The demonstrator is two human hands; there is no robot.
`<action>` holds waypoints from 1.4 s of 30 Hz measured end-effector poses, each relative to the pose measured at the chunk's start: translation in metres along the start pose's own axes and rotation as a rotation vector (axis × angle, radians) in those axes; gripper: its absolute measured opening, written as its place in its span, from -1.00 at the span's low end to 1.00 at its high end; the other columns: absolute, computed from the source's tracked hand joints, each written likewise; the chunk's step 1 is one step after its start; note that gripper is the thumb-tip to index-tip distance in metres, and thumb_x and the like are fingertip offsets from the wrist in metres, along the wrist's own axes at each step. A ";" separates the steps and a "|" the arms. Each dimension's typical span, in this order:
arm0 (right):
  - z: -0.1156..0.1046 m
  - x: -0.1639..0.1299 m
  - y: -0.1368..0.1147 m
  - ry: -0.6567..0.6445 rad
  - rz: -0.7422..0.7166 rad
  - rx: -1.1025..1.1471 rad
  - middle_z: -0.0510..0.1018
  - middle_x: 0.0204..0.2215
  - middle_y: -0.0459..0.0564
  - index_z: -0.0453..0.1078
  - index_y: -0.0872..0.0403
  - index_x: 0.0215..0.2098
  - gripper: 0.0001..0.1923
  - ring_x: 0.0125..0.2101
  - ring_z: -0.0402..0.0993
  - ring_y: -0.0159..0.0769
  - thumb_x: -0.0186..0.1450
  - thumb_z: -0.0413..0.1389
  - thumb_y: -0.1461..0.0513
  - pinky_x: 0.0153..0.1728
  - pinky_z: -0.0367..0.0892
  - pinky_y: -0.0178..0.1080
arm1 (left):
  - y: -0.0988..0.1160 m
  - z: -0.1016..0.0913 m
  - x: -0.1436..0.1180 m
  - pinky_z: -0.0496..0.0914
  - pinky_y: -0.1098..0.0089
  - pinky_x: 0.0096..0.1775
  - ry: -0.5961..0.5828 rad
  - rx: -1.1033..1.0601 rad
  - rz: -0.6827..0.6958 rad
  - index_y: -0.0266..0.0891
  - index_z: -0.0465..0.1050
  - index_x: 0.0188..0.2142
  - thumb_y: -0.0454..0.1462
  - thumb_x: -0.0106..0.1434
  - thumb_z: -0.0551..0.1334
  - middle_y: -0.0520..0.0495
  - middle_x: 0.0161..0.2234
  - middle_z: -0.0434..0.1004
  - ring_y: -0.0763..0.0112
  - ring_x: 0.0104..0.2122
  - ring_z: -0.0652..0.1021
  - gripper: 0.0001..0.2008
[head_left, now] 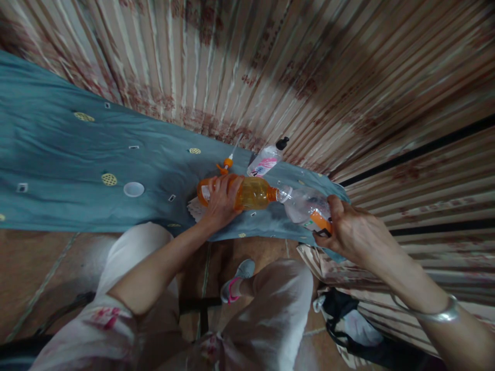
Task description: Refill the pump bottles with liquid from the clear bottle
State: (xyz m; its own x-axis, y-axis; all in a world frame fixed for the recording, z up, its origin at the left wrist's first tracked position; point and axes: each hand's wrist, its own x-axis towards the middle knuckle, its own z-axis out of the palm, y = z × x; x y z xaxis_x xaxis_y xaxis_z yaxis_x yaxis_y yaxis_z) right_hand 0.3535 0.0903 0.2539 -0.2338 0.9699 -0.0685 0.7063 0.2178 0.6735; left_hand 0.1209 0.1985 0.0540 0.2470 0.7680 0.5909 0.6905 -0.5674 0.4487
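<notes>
My left hand [223, 202] is closed around an orange bottle [252, 194] that lies tilted on its side, its neck pointing right. Its mouth meets the mouth of a clear plastic bottle [303, 204] with an orange label. My right hand [344, 224] grips that clear bottle near its base. Whether liquid is passing between the two necks I cannot tell. Just behind the orange bottle lies an orange pump top [227, 164] with a thin clear tube. Farther back, a clear bottle with a pink label and black cap [265, 161] leans over on the cloth.
A blue-green cloth [116, 159] covers the long narrow surface. On it sits a small white round cap or dish [133, 189]. Patterned pleated curtains [216, 67] hang along the back and right. A dark bag [348, 319] rests on the floor at right.
</notes>
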 end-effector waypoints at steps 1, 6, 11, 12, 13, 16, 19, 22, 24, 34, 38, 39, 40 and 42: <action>0.000 0.000 0.000 0.000 0.000 -0.003 0.56 -0.39 0.12 0.23 0.18 -0.11 -0.55 -0.44 0.55 -0.07 0.20 0.21 0.07 -0.46 0.19 -0.22 | 0.000 0.000 0.000 0.23 -0.07 0.14 -0.002 0.000 0.003 -0.16 0.08 0.27 -0.23 0.08 0.37 -0.33 0.18 0.35 -0.12 0.15 0.40 -0.20; 0.002 0.000 0.001 -0.004 0.001 -0.007 0.56 -0.38 0.12 0.23 0.19 -0.10 -0.55 -0.44 0.55 -0.07 0.20 0.22 0.08 -0.47 0.19 -0.22 | -0.001 0.000 0.000 0.23 -0.06 0.15 -0.002 0.001 0.024 -0.22 0.09 0.27 -0.23 0.08 0.38 -0.35 0.17 0.35 -0.09 0.15 0.38 -0.19; 0.001 -0.001 0.002 0.002 0.000 0.010 0.57 -0.38 0.14 0.22 0.18 -0.08 -0.54 -0.44 0.54 -0.08 0.21 0.21 0.07 -0.47 0.19 -0.23 | 0.000 0.000 0.001 0.24 -0.07 0.14 -0.007 0.002 0.004 -0.20 0.11 0.26 -0.24 0.06 0.40 -0.33 0.16 0.36 -0.11 0.14 0.40 -0.19; 0.001 -0.001 0.002 0.002 0.000 0.011 0.57 -0.38 0.13 0.22 0.18 -0.08 -0.53 -0.45 0.54 -0.08 0.20 0.22 0.07 -0.47 0.19 -0.23 | 0.000 0.000 0.001 0.24 -0.07 0.14 -0.008 0.000 0.001 -0.19 0.11 0.26 -0.25 0.05 0.40 -0.33 0.17 0.36 -0.12 0.14 0.40 -0.18; 0.001 -0.001 0.002 0.003 0.001 0.010 0.57 -0.38 0.13 0.22 0.18 -0.09 -0.53 -0.45 0.54 -0.09 0.20 0.22 0.07 -0.47 0.18 -0.23 | 0.000 0.000 0.001 0.24 -0.07 0.13 -0.010 -0.002 -0.002 -0.19 0.11 0.26 -0.26 0.04 0.40 -0.33 0.17 0.36 -0.13 0.14 0.41 -0.18; 0.001 -0.001 0.002 0.006 0.006 -0.006 0.57 -0.39 0.13 0.23 0.19 -0.09 -0.53 -0.45 0.55 -0.08 0.20 0.22 0.07 -0.48 0.18 -0.24 | 0.001 -0.001 0.001 0.25 -0.08 0.12 -0.013 -0.005 -0.003 -0.17 0.11 0.26 -0.26 0.04 0.39 -0.33 0.17 0.37 -0.14 0.13 0.42 -0.18; 0.001 -0.001 0.002 0.001 0.002 -0.013 0.56 -0.40 0.12 0.23 0.18 -0.11 -0.55 -0.46 0.55 -0.09 0.20 0.22 0.07 -0.48 0.18 -0.24 | 0.001 -0.002 0.001 0.25 -0.07 0.12 -0.010 0.002 0.001 -0.18 0.12 0.25 -0.24 0.06 0.39 -0.33 0.16 0.38 -0.12 0.13 0.43 -0.20; 0.000 -0.001 0.002 -0.010 -0.003 -0.015 0.56 -0.40 0.10 0.23 0.15 -0.14 -0.59 -0.46 0.55 -0.10 0.21 0.22 0.07 -0.48 0.18 -0.25 | 0.000 -0.001 0.001 0.25 -0.04 0.13 -0.005 0.016 0.014 -0.19 0.13 0.25 -0.22 0.08 0.39 -0.32 0.16 0.37 -0.10 0.14 0.42 -0.22; -0.001 -0.001 0.002 -0.021 0.003 -0.016 0.56 -0.40 0.10 0.23 0.15 -0.14 -0.58 -0.46 0.55 -0.10 0.21 0.23 0.06 -0.48 0.18 -0.24 | 0.000 -0.001 0.001 0.25 -0.04 0.14 0.001 0.022 0.021 -0.21 0.13 0.25 -0.22 0.08 0.38 -0.32 0.16 0.37 -0.09 0.14 0.42 -0.22; -0.002 0.000 0.001 -0.039 0.010 -0.002 0.56 -0.40 0.10 0.23 0.17 -0.11 -0.53 -0.44 0.56 -0.07 0.20 0.25 0.05 -0.48 0.18 -0.24 | 0.001 -0.001 0.001 0.25 -0.06 0.15 -0.009 0.004 -0.001 -0.16 0.13 0.24 -0.24 0.05 0.41 -0.30 0.16 0.38 -0.09 0.13 0.42 -0.21; -0.001 0.000 0.001 -0.020 0.013 -0.006 0.56 -0.40 0.12 0.23 0.18 -0.11 -0.55 -0.45 0.55 -0.08 0.20 0.23 0.07 -0.49 0.15 -0.24 | 0.000 -0.001 0.001 0.26 -0.06 0.13 -0.001 0.008 0.006 -0.19 0.14 0.24 -0.24 0.06 0.40 -0.32 0.16 0.38 -0.11 0.13 0.43 -0.21; -0.001 0.000 0.001 -0.014 0.011 -0.006 0.56 -0.40 0.12 0.23 0.19 -0.10 -0.54 -0.46 0.54 -0.09 0.20 0.22 0.07 -0.49 0.14 -0.24 | 0.000 0.000 0.001 0.26 -0.06 0.13 0.003 0.016 0.010 -0.20 0.13 0.24 -0.23 0.06 0.40 -0.33 0.16 0.38 -0.11 0.13 0.43 -0.21; -0.001 0.000 0.001 -0.009 0.010 -0.007 0.56 -0.40 0.12 0.23 0.20 -0.09 -0.54 -0.46 0.54 -0.09 0.20 0.22 0.08 -0.50 0.13 -0.24 | 0.000 0.000 0.001 0.26 -0.06 0.13 0.009 0.024 0.016 -0.22 0.12 0.24 -0.22 0.06 0.40 -0.34 0.15 0.38 -0.11 0.13 0.43 -0.20; -0.002 -0.001 0.001 -0.009 0.006 -0.008 0.55 -0.42 0.11 0.23 0.20 -0.09 -0.53 -0.48 0.53 -0.10 0.21 0.21 0.07 -0.51 0.11 -0.24 | -0.001 0.001 0.001 0.25 -0.06 0.14 0.022 0.035 0.032 -0.25 0.11 0.25 -0.21 0.07 0.41 -0.35 0.15 0.38 -0.11 0.13 0.43 -0.19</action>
State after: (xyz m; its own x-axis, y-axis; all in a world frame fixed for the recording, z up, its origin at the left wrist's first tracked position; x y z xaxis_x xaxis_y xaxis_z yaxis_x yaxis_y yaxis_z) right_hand 0.3529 0.0896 0.2559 -0.2240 0.9720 -0.0710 0.7021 0.2115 0.6799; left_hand 0.1213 0.1996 0.0535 0.2546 0.7423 0.6198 0.7058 -0.5808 0.4057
